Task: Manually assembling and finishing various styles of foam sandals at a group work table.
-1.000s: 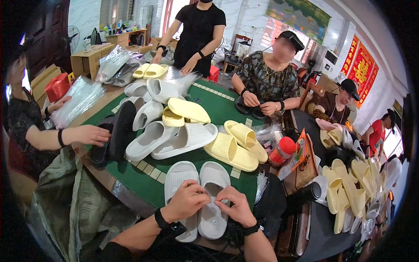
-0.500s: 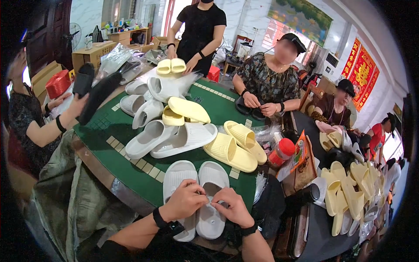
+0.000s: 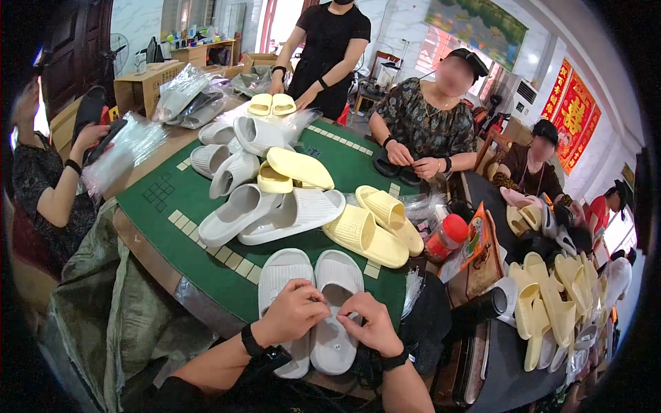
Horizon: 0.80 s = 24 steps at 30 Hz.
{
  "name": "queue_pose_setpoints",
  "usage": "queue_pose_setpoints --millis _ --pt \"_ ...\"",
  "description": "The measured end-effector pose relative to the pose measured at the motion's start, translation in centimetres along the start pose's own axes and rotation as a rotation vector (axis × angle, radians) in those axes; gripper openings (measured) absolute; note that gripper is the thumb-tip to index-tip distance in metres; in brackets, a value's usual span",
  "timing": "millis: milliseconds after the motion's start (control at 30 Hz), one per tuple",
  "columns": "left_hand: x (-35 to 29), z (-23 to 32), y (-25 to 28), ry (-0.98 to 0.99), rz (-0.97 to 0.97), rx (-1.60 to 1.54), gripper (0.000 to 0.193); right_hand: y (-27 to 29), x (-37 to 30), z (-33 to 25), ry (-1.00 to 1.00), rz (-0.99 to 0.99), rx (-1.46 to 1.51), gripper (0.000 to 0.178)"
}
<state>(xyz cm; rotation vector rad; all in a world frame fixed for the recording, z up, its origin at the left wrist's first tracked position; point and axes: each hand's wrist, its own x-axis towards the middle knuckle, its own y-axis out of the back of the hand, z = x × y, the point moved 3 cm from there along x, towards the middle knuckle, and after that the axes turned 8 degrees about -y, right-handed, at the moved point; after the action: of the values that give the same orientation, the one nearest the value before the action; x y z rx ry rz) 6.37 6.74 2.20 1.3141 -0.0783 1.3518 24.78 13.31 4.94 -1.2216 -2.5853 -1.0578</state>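
Left hand (image 3: 292,310) and right hand (image 3: 370,322) sit over the near grey pair (image 3: 334,354), straps far, heels near. Thumb and index drawn into a narrow pinch on each — can't tell if anything thin is between them. Fingertips are over the right slipper's opening, just on the near side of its strap; contact unclear. Left hand hides the middle of the left slipper.

Just right of the pair: white strand bundle (image 3: 413,289) and dark bag (image 3: 427,320). Beyond the toes, green mat (image 3: 165,237) is crowded: yellow pair (image 3: 365,237) on the right, grey slippers (image 3: 292,217) heaped on the left with a yellow slipper (image 3: 299,167) on top. Red-lidded jar (image 3: 452,230) stands right of the yellow pair.

Farther out: left co-worker (image 3: 58,172) holds black slippers (image 3: 88,117) — plastic bags (image 3: 120,155) alongside. Standing co-worker (image 3: 334,48) is by a pale yellow pair (image 3: 272,104).
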Motion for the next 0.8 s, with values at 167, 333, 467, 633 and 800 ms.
queue_pose_setpoints --millis 167,333,467,633,800 --pt "0.09 0.01 -0.03 -0.011 -0.008 0.006 0.007 -0.1 0.27 -0.36 0.013 -0.03 -0.047 0.012" --pt "0.03 0.1 0.03 -0.008 -0.013 -0.003 0.007 -0.22 0.23 -0.29 -0.002 -0.054 -0.045 0.012" --pt "-0.02 0.13 -0.04 0.0 -0.03 0.003 0.007 -0.35 0.16 -0.15 -0.006 -0.053 -0.033 0.013" --pt "0.06 0.21 0.03 0.004 -0.036 -0.002 0.007 -0.31 0.15 -0.21 -0.005 -0.058 -0.053 0.014" --pt "0.18 -0.01 -0.05 -0.002 -0.036 -0.002 0.007 -0.02 0.15 -0.18 -0.021 -0.064 -0.071 0.015"
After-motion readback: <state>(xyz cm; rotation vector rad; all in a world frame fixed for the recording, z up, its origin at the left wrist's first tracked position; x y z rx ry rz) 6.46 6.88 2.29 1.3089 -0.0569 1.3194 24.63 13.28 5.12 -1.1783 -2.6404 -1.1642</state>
